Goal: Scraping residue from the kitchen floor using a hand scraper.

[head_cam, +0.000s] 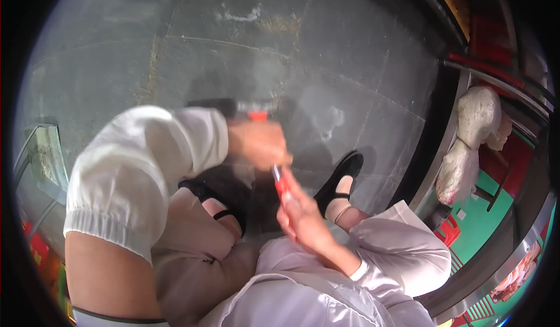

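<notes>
My left hand (262,144), blurred by motion, is closed in a fist. Just beyond its knuckles shows a blurred tool with a red part (258,116) and a grey crosspiece; its exact kind is unclear, and my fingers hide the rest. My right hand (301,217) grips the red handle (282,186) of a tool with a short bright metal end. That metal end points up at the underside of my left fist; whether they touch cannot be made out. Both hands are above the floor, between my bent knees.
Grey floor tiles (245,64) with pale stains lie ahead. My black shoes (350,169) flank the hands. Along the right runs a metal-edged stand (503,257) with filled white plastic bags (477,112) and a green surface (490,187). A metal sheet-like object (50,156) stands at left.
</notes>
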The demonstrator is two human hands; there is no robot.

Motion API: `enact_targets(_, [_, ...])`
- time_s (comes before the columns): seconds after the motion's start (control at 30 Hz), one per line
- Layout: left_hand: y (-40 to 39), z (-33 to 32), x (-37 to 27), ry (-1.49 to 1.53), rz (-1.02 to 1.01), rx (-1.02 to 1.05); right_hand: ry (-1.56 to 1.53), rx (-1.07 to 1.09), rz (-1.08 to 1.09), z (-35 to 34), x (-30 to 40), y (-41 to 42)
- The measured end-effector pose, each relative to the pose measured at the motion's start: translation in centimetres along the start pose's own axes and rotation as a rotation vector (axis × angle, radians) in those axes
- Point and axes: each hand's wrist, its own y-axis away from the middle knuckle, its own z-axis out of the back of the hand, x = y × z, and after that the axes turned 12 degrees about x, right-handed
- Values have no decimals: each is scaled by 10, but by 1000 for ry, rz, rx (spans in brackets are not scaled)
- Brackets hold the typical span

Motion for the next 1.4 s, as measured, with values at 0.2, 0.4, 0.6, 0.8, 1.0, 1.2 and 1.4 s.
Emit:
enact_targets(0.2, [-19,25,20,-16,76,34,-93,-33,76,22,29,-11])
enact_targets(0.4, [-36,-3,-1,24,-42,76,-17,-74,64,19,-25,16])
enact_targets(0.6, [-51,8,34,-41,-50,-30,-85,-106,44,37,19,1])
enact_targets(0.8, [-38,14,24,-11,-77,14,-58,-92,21,23,17,4])
enact_targets(1.0, [-32,9,15,28,-14,13,-91,-78,42,27,9,1])
enact_targets(1.2, [-20,3,4,44,-91,35,-28,-44,-18,9,9,9])
enact_targets(1.4, [-18,-1,-7,53,-8,73,-13,-1,-7,17,-3,6])
